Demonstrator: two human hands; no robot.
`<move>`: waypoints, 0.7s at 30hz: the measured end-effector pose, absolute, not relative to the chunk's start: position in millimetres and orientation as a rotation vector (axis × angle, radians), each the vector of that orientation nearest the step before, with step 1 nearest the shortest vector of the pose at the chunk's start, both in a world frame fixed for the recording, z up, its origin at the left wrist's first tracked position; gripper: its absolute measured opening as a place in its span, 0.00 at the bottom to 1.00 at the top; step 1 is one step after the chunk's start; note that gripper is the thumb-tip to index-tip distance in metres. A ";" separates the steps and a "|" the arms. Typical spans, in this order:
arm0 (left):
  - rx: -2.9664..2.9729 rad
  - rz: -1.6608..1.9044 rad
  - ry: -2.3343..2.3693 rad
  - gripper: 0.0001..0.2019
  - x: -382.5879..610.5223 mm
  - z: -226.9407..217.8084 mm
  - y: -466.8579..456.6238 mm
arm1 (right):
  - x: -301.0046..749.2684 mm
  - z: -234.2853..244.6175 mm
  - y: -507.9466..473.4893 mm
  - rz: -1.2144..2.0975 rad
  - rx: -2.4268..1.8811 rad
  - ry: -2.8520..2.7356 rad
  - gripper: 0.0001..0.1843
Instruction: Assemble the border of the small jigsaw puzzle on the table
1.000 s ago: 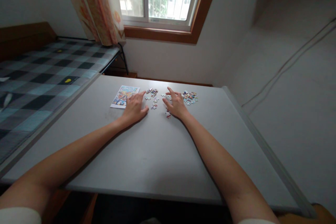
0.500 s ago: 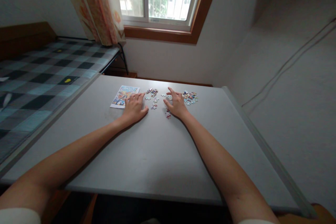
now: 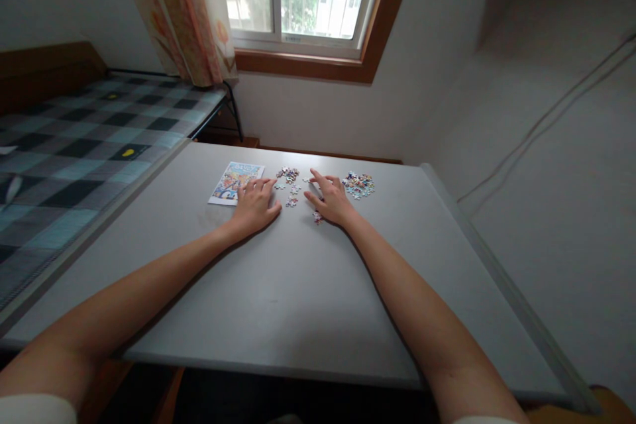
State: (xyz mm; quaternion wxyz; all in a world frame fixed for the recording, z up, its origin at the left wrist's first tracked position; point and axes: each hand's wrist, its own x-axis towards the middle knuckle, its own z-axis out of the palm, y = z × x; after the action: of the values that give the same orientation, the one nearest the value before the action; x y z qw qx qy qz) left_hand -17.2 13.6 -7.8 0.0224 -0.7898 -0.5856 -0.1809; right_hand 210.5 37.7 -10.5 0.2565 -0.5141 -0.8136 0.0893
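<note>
A few loose puzzle pieces (image 3: 291, 201) lay on the table (image 3: 268, 291) between the two hands. Just beyond them was a small cluster (image 3: 287, 175) of pieces, and a larger pile (image 3: 358, 185) of mixed colours spread to the right of the right hand (image 3: 330, 197). That hand was held palm down with its fingers apart, thumb and forefinger pointing toward the middle. It partly hid a joined-looking clump (image 3: 317, 216) that showed below its thumb side; whether its fingers touched any piece could not be told.

The left hand (image 3: 255, 204) was also palm down, its fingers loosely spread and its thumb stretched out toward the loose pieces. In this view it overlapped the lower right corner of a colourful picture sheet (image 3: 233, 180), which lay flat beside the pieces; contact between them was unclear.

To the left of the table stood a bed (image 3: 163, 106) with a checked cover. Behind, a patterned curtain (image 3: 183, 20) hung beside a wood-framed window (image 3: 318, 56), and a cable (image 3: 527, 136) ran along the right wall.
</note>
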 end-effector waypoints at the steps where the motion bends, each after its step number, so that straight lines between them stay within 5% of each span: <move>1: -2.444 -0.560 -1.814 0.26 -17.2 -7.8 13.6 | 210.4 -10.4 37.7 0.251 -1.400 -2.206 0.37; 21: -2.442 -0.559 -1.809 0.24 -16.6 -6.6 11.8 | 211.3 -14.0 40.1 0.220 -1.389 -2.243 0.36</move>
State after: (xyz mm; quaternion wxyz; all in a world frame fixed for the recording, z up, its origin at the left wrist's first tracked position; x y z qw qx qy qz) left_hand -16.6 11.8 -6.6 0.0259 -0.7900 -0.5852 -0.1810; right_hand 211.3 40.1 -14.0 0.2445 -0.5087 -0.8215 0.0806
